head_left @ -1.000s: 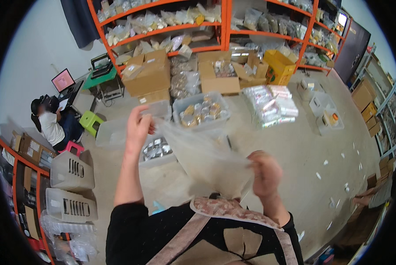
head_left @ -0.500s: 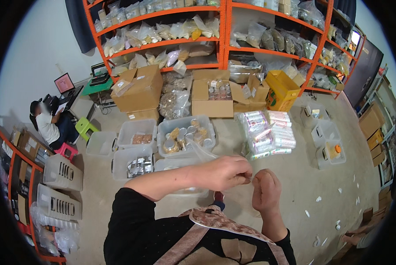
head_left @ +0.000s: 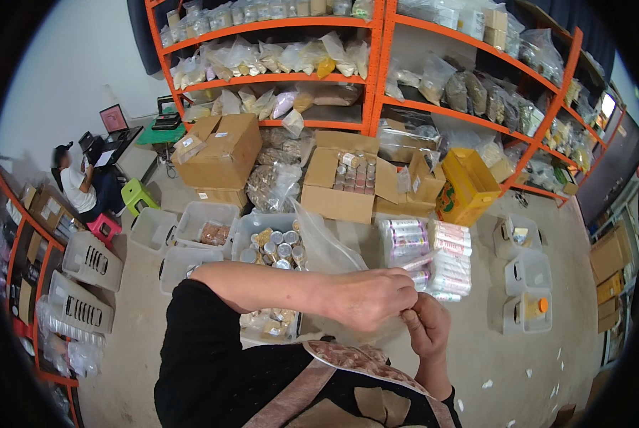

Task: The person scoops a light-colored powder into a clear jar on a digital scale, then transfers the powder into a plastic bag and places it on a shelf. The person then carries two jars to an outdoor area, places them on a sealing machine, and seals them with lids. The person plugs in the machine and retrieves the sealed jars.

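A clear plastic bag (head_left: 328,246) trails out behind my left hand (head_left: 368,299), its loose end spread toward the far left. The left fingers are pinched closed on the bag, and that forearm crosses in front of the tubs. Pressed up close to it, my right hand (head_left: 430,327) is also closed, thumb against bent fingers, at the bag's gathered edge. The exact bit of plastic between the fingertips is hidden. Beyond the hands lie plastic-wrapped packs of rolls (head_left: 449,250). Left of the bag, a clear tub (head_left: 242,227) holds several lidded jars (head_left: 284,250).
Orange shelving (head_left: 376,71) full of bagged goods lines the back. In front stand cardboard boxes (head_left: 223,151) and a yellow carton (head_left: 470,187). Clear bins (head_left: 526,272) sit on the right floor, stacked bins (head_left: 94,271) at left. A seated person (head_left: 77,182) is by a laptop.
My hands have shifted slightly right and lower in view and drawn together. More of the plastic bag now billows out behind the left hand. The view has tilted a little.
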`<state>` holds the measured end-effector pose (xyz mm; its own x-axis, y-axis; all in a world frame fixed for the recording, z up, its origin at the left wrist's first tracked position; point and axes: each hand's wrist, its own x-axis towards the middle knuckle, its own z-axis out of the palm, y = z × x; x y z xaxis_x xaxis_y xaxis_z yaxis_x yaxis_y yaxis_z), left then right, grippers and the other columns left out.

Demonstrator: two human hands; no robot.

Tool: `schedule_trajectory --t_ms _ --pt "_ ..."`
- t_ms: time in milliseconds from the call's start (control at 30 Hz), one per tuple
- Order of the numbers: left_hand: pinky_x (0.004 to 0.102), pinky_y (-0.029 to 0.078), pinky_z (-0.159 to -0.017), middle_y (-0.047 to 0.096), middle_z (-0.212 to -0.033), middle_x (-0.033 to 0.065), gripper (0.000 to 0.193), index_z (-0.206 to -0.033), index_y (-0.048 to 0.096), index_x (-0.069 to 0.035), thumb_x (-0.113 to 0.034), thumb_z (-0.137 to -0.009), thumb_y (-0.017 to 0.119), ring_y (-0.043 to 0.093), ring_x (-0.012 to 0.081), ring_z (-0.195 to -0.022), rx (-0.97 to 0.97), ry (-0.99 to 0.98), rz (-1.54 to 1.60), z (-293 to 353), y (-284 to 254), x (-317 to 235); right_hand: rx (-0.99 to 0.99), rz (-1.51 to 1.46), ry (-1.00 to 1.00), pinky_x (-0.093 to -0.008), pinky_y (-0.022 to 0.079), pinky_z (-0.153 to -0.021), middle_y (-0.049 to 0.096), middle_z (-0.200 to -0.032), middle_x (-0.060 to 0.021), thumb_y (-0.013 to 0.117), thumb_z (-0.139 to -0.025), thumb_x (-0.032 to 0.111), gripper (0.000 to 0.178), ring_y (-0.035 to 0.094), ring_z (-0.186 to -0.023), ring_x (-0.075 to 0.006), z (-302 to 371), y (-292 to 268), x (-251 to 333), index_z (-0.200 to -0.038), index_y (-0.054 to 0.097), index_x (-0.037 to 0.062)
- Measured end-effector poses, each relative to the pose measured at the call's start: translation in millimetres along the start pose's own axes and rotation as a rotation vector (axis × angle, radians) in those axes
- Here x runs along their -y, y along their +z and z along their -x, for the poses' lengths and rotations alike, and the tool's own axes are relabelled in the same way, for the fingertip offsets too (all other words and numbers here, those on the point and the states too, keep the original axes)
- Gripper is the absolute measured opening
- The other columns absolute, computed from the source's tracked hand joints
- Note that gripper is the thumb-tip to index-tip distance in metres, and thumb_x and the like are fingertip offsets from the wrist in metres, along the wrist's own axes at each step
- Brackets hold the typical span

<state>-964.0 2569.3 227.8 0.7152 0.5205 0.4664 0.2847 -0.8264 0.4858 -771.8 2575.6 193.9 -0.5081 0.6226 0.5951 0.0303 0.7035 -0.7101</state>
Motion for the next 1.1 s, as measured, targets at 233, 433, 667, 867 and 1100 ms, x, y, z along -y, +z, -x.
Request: schedule_trajectory --t_ms 233,433,667,867,1100 --pt "0.0389 0.039 -0.076 0.048 -0.084 0.0136 0.015 -0.082 0.049 -0.002 -0.014 -0.076 0.056 0.047 0.0324 -0.082 0.046 -0.071 -0.111 -66 -16 54 0.048 -0.027 -0.361 -0.0339 0.043 -0.050 0.055 -0.063 -0.0129 0.066 -0.072 0.004 0.009 0.053 -0.055 -0.0291 -68 -72 -77 -0.072 0.057 -0.0004" --pt "0.0396 0.038 -0.079 0.049 -0.088 0.0127 0.014 -0.088 0.051 -0.005 -0.018 -0.082 0.053 0.048 0.0314 -0.086 -0.019 -0.289 -0.180 -86 -29 88 0.216 -0.250 -0.275 -0.0340 0.043 -0.050 0.053 -0.062 -0.0127 0.067 -0.071 0.006 0.013 0.052 -0.054 -0.0285 -121 -111 -127 -0.067 0.056 -0.0007" --pt "0.0397 0.039 -0.079 0.053 -0.091 0.0120 0.016 -0.088 0.053 -0.005 -0.021 -0.090 0.052 0.052 0.0307 -0.088 -0.118 -0.485 -0.170 -52 -38 122 0.397 -0.478 -0.109 -0.0338 0.041 -0.050 0.052 -0.062 -0.0121 0.065 -0.075 0.007 0.015 0.050 -0.054 -0.0265 -174 -107 -178 -0.066 0.055 -0.0018" --pt "0.0392 0.040 -0.078 0.055 -0.087 0.0103 0.014 -0.085 0.053 -0.004 -0.017 -0.089 0.055 0.053 0.0301 -0.086 -0.221 -0.559 -0.187 1 -74 164 0.352 -0.573 0.019 -0.0314 0.044 -0.056 0.057 -0.066 -0.0104 0.064 -0.081 0.016 0.023 0.055 -0.059 -0.0235 -227 -75 -210 -0.069 0.057 -0.0019" --pt "0.0387 0.040 -0.075 0.054 -0.083 0.0074 0.011 -0.084 0.053 -0.006 -0.016 -0.088 0.056 0.054 0.0277 -0.080 -0.300 -0.585 -0.236 60 -145 215 0.207 -0.775 0.128 -0.0312 0.044 -0.053 0.059 -0.063 -0.0162 0.067 -0.075 0.017 0.027 0.056 -0.055 -0.0236 -311 -19 -239 -0.063 0.057 -0.0056"
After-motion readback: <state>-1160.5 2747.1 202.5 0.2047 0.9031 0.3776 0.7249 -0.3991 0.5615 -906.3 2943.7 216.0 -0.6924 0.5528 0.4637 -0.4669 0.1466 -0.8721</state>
